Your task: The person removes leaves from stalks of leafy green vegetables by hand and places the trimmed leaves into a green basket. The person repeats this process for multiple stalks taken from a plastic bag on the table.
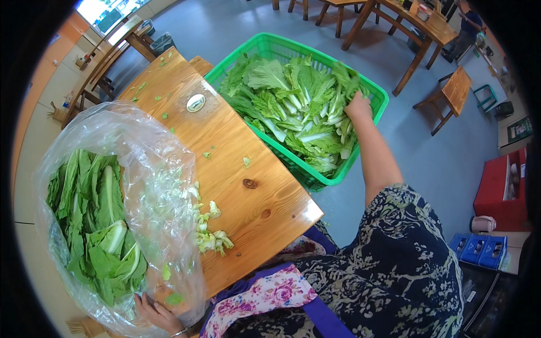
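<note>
My right hand (360, 105) is at the right side of a green plastic basket (329, 181), closed around some leafy greens (347, 78) that look blurred. Under it, the basket is heaped with loose green leaves (291, 93) with pale stalks. My left hand (158, 314) lies by the near edge of a clear plastic bag (139, 126), fingers spread and touching the film. Long-leaved greens (91, 211) sit in the bag's opening. Chopped pale leaf ends (213, 241) lie on the wooden table (262, 241) beside the bag, and more scraps show through the film.
Leaf bits dot the table, which has an oval plate (195, 103) set on it. Beyond the basket stand a wooden stool (450, 91) and wooden tables (439, 31). A person (469, 25) is at the far right. Blue crates (477, 249) and a red box (498, 190) stand at right.
</note>
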### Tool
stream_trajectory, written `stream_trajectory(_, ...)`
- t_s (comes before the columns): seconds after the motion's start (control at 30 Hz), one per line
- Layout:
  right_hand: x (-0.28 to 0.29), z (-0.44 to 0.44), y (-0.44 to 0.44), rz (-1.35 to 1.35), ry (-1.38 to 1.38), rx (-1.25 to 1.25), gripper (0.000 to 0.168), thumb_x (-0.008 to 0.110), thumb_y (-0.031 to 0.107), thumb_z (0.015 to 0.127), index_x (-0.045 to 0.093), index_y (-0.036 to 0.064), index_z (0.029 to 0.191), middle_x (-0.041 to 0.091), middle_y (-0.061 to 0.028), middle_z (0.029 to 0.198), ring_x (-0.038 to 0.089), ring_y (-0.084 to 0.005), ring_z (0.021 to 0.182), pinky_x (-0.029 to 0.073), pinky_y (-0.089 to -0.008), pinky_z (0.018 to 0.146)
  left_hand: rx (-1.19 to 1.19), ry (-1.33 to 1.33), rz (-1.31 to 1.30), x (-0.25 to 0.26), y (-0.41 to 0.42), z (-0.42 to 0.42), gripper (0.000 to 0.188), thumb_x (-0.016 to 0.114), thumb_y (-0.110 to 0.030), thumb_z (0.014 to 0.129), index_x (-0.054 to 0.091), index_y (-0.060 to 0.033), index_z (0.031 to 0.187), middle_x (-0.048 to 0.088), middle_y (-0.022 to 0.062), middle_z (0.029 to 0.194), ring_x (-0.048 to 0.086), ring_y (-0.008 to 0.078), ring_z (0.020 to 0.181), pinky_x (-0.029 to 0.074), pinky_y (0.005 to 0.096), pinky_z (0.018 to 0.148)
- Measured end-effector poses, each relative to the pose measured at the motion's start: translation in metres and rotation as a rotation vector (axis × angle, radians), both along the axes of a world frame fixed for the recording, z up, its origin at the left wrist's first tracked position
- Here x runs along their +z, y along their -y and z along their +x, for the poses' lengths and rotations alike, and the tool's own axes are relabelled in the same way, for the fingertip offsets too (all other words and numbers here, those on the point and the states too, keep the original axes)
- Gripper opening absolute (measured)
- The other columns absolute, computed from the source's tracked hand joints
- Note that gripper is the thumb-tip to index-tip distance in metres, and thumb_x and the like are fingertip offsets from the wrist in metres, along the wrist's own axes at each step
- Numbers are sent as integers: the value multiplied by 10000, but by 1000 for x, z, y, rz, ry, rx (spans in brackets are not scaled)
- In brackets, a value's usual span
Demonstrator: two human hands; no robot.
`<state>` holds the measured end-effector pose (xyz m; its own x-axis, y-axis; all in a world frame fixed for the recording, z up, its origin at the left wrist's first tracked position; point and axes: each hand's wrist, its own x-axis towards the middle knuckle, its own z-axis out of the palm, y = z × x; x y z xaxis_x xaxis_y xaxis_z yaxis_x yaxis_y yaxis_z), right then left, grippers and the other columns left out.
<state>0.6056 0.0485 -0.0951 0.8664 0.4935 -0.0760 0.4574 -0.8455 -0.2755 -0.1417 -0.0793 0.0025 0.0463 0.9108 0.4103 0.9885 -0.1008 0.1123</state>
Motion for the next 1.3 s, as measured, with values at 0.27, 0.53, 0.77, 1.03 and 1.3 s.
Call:
stream_trajectory(0.27, -1, -18, 5, -488, 79, 98, 435, 486, 233, 823, 485, -22, 1175, 477, -232, 1229, 495, -373, 1115, 472, -398, 832, 16, -3, -13, 0, -1, 9, 366, 377, -189, 892, 486, 47, 1149, 406, 213, 1287, 378, 362, 1179, 263, 430, 1013)
stream_trajectory(0.53, 70, -51, -31, -218, 401, 477, 706, 655, 444, 700, 469, 7, 1223, 553, -179, 1153, 564, -321, 1015, 474, -406, 817, -6, -7, 3, -2, -2, 14, 368, 386, -178, 878, 476, 39, 1161, 397, 229, 1291, 372, 379, 1184, 257, 443, 1014)
stream_trajectory(0.77, 1, -113, -79, 19, 141, 669, 660, 636, 183, 695, 327, 31, 1258, 559, -255, 1001, 572, -406, 875, 474, -469, 745, -23, 56, -29, -5, -15, 11, 346, 422, -97, 814, 486, 18, 1134, 399, 245, 1278, 363, 400, 1181, 257, 464, 1004)
stream_trajectory(1.03, -55, -94, -137, 368, 189, 660, 443, 583, 135, 738, 427, 27, 1138, 543, -289, 992, 531, -440, 930, 444, -489, 756, -82, 107, -11, -4, -27, -3, 373, 436, -72, 745, 501, 21, 1101, 407, 235, 1271, 360, 410, 1173, 242, 475, 1005)
stream_trajectory(1.3, -38, -76, -158, -99, -173, 776, 700, 680, 308, 698, 399, 22, 1272, 540, -247, 1132, 523, -357, 1056, 433, -392, 872, -88, 158, 3, -2, -25, -2, 385, 465, -47, 711, 504, 10, 1089, 408, 236, 1262, 350, 422, 1184, 256, 488, 1003)
